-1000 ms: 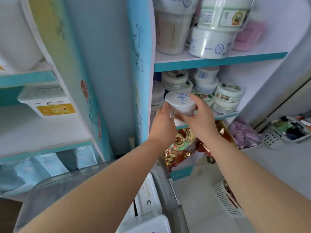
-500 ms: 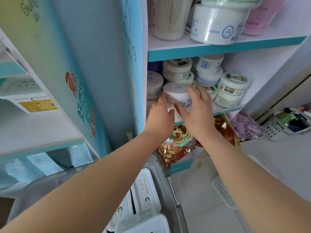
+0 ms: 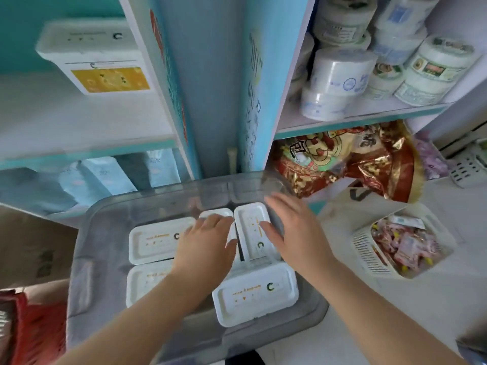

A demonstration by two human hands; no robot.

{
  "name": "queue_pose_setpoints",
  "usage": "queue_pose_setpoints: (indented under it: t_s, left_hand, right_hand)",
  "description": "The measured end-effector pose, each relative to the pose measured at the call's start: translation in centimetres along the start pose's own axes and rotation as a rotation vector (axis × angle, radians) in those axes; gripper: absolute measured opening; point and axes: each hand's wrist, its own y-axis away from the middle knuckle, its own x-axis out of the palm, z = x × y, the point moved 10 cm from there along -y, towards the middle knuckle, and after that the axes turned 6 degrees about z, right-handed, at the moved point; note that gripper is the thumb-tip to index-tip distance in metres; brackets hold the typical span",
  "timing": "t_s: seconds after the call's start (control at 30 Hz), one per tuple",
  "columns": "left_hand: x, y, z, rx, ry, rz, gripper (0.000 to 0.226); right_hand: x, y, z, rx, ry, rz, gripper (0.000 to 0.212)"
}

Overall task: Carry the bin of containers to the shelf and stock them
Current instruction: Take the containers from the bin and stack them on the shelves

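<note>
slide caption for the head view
Left hand and right hand open above white containers in the clear bin, in front of stocked shelves.

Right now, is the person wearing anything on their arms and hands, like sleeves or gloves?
No. The bare left hand and bare right hand wear no gloves, rings or watch that show. The left forearm and right forearm have no sleeves.
</note>
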Motion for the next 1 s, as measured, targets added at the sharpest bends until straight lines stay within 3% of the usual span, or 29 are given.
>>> queue_pose_setpoints:
  t_s: [0.23,0.4,0.6,0.7,0.83,1.0]
  left_hand:
    - [12.0,3.8,6.0,-0.213,-0.030,0.437,0.057]
    - [15.9,4.6,6.7,-0.313,0.119,0.550,0.062]
    - [15.8,4.3,8.2,-0.390,0.374,0.436,0.046]
    - [14.2,4.2,9.5,-0.421,0.440,0.348,0.043]
    - [10.1,4.8,11.6,-0.457,0.473,0.195,0.037]
    - [1.9,6.4,14.6,-0.484,0.587,-0.064,0.037]
  right_hand:
    - [10.5,6.4,-4.1,0.250,0.054,0.507,0.073]
    - [13.1,9.0,-6.1,0.412,0.033,0.635,0.075]
    - [13.3,8.1,-6.3,0.452,0.014,0.616,0.063]
    - [12.2,6.9,-5.4,0.449,-0.028,0.581,0.069]
    - [10.1,4.8,-3.0,0.425,-0.057,0.480,0.080]
    - [5.9,0.8,1.8,0.357,-0.110,0.293,0.073]
